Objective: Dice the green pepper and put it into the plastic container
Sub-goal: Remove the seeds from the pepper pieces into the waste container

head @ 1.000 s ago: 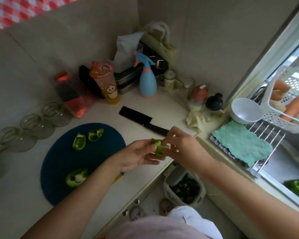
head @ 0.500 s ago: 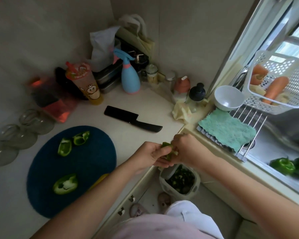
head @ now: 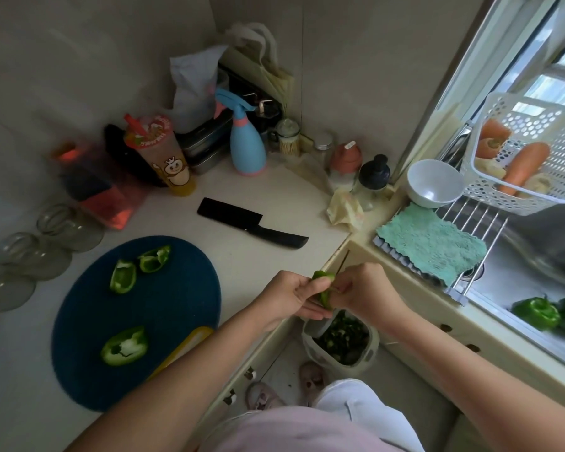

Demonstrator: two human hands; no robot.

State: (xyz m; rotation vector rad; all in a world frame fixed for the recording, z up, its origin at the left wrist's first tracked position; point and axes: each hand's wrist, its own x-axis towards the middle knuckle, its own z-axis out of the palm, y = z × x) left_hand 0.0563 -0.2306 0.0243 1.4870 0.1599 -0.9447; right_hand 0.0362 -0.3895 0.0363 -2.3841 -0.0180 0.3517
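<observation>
on the floor at 5 o'clock, just below the worktop (head: 258, 197) edge, one pale bin (head: 372, 345) holds a heap of dark green scraps. directly above it the left hand (head: 294, 295) and the right hand (head: 362, 288) meet around a single green pepper piece (head: 323, 282): the left grips it between thumb and curled fingers, and the right pinches its other side. at 8 o'clock a round blue cutting board (head: 177, 305) lies on the worktop and carries three cut pepper pieces, one (head: 122, 276) and a second (head: 154, 258) close together near its 12 o'clock edge, and a third (head: 124, 345) alone toward its 6 o'clock. one black knife (head: 252, 227) lies flat on the worktop at the board's 2 o'clock, apart from it. at 3 o'clock the sink (head: 503, 282) holds two whole green peppers (head: 537, 313) side by side. at 2 o'clock a white basket (head: 561, 132) with holes holds three orange carrots (head: 522, 168) and some pale pieces i cannot name. at the basket's 9 o'clock one white bowl (head: 434, 182) stands on a wire rack (head: 480, 220), and one green cloth (head: 431, 244) lies on the rack's near end. at 9 o'clock three clear glasses (head: 69, 226) stand in a row. at 11 o'clock stand one printed cup (head: 163, 154) and one blue spray bottle (head: 245, 141).
</observation>
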